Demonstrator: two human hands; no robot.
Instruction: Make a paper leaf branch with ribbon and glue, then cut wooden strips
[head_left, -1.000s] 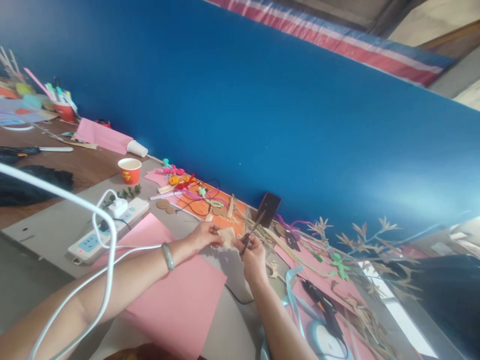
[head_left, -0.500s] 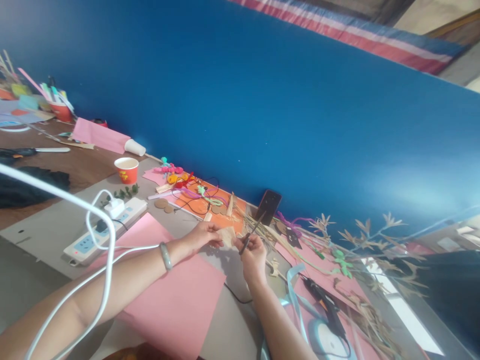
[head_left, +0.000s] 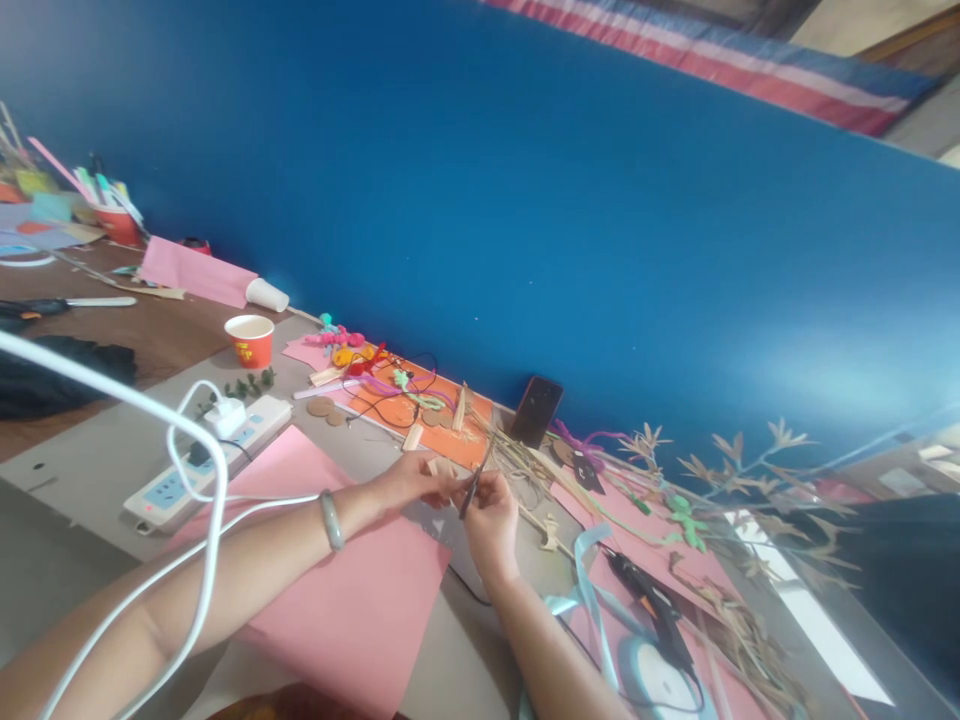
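My left hand (head_left: 416, 482), a bangle on its wrist, pinches a small tan, husk-like piece (head_left: 442, 468) over the grey board. Right beside it, my right hand (head_left: 491, 515) is closed on a dark slim pointed tool (head_left: 474, 488) whose tip slants up and away. The two hands' fingertips meet or nearly meet around the tan piece, and fingers cover part of it. Whether the tool touches the piece I cannot tell. Under my left forearm lies a large pink sheet (head_left: 360, 620).
A white power strip (head_left: 217, 465) and cable (head_left: 214, 540) lie at left, near a red paper cup (head_left: 250, 342). A phone (head_left: 536, 411) leans on the blue wall (head_left: 480, 200). Dried stalks, a glue gun (head_left: 651, 610) and blue ribbon (head_left: 592, 585) are at right.
My right hand has moved left, toward my left hand, and the dark tool points more steeply upward. Less of the tan piece shows between the fingers.
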